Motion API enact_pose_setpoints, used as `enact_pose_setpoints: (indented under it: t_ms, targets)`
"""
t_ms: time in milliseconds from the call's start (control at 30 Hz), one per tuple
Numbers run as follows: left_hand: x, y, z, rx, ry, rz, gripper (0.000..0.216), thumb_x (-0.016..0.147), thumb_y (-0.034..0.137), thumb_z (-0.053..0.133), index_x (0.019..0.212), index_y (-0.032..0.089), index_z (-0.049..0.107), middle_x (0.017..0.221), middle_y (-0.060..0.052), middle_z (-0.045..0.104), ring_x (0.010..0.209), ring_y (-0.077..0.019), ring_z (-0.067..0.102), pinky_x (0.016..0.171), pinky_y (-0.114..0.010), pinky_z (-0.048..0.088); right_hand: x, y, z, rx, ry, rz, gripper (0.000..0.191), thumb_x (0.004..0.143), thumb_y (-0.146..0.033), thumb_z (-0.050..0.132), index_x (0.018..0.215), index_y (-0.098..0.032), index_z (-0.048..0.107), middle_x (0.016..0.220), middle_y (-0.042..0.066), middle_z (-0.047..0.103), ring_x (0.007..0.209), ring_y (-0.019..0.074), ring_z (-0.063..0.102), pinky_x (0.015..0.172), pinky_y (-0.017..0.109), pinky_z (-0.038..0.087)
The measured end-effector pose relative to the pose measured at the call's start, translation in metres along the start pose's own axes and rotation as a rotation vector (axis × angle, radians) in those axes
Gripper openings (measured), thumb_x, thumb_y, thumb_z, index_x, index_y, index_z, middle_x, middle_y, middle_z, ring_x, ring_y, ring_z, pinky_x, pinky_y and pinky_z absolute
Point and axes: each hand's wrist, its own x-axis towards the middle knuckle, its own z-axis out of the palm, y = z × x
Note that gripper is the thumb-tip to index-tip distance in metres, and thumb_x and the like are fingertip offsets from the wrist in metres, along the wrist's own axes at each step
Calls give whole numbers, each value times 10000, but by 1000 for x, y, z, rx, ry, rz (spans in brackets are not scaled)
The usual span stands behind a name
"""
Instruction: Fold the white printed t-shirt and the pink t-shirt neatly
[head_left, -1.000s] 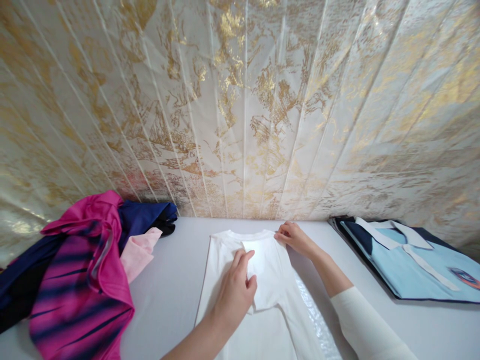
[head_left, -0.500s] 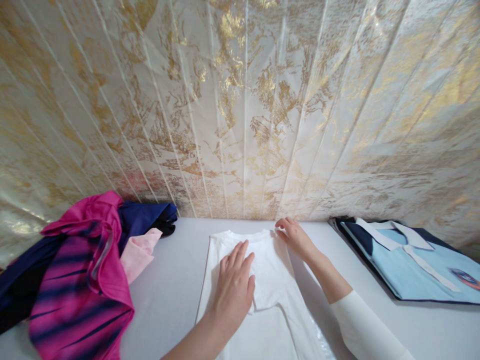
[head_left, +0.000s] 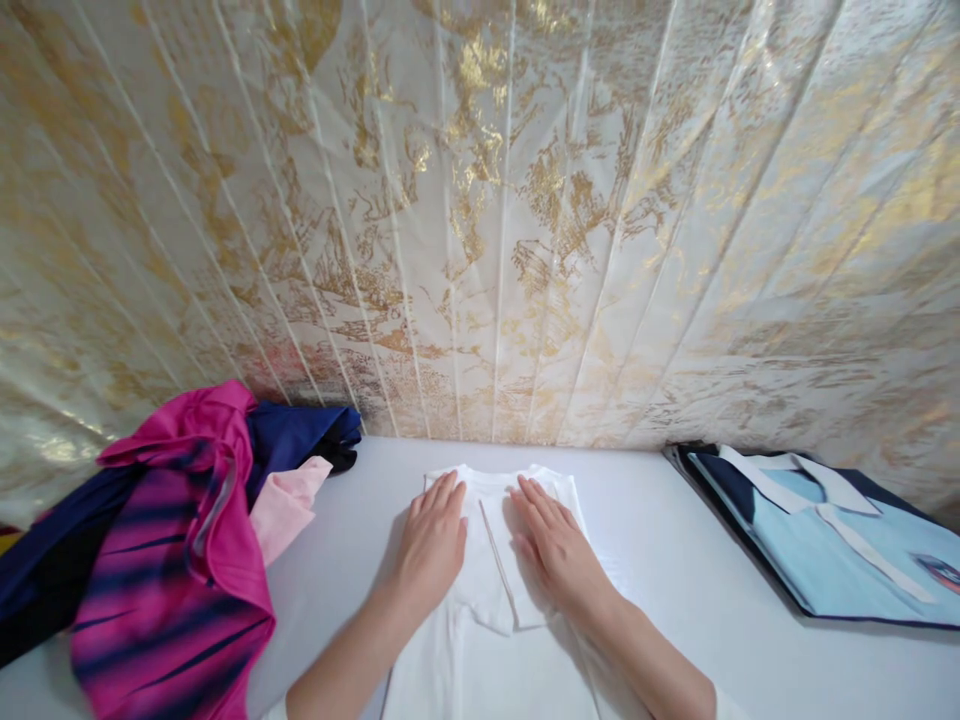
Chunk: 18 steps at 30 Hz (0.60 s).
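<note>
A white shirt (head_left: pixel 491 670) lies spread on the table (head_left: pixel 345 580), its neckline toward the wall (head_left: pixel 495 250) and a narrow slit between two folded-in parts running down its upper half. The left hand (head_left: pixel 431 545) and right hand (head_left: pixel 559 550) rest on either side of that slit, each grip loose and unclosed, fingers extended over the cloth. Leftward sit a pale pink cloth (head_left: pixel 292 503) and a heaped magenta garment (head_left: pixel 176 585); well to the right, a folded light-blue shirt (head_left: pixel 840 570).
</note>
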Motion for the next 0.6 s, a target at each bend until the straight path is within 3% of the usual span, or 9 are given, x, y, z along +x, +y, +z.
enact_pose_setpoints:
  t_ms: [100, 267, 433, 600]
  targets:
    - [9, -19, -12, 18, 15, -60, 416, 857, 6, 377, 1187, 167, 573, 1261, -121, 580, 1157, -246, 527, 928, -389, 401, 0, -14, -11, 22, -105, -48, 538, 962, -286, 419, 1477, -167, 323, 1523, 132, 324, 1416, 278, 258, 1102, 484, 335]
    - [32, -41, -27, 13, -5, -15, 305, 864, 34, 452, 1020, 227, 629, 1051, -39, 668, 1036, -229, 536, 885, -374, 358, 2, -29, -20, 43, -272, -81, 562, 964, -413, 446, 1470, -190, 348, 1544, 113, 269, 1430, 287, 208, 1125, 486, 294]
    - [51, -48, -20, 33, -31, 11, 160, 851, 80, 536, 815, 209, 624, 927, -28, 674, 978, -239, 528, 906, -403, 299, 2, -29, -21, 31, -336, -79, 568, 964, -469, 444, 1474, -243, 339, 1558, 113, 218, 1432, 306, 188, 1123, 524, 272]
    - [58, -54, -11, 72, -10, -30, 215, 860, 62, 475, 767, 208, 601, 869, -47, 659, 949, -251, 522, 923, -433, 279, 1, -29, -20, 27, -314, -78, 594, 949, -447, 489, 1483, -252, 317, 1560, 108, 203, 1432, 313, 184, 1124, 532, 267]
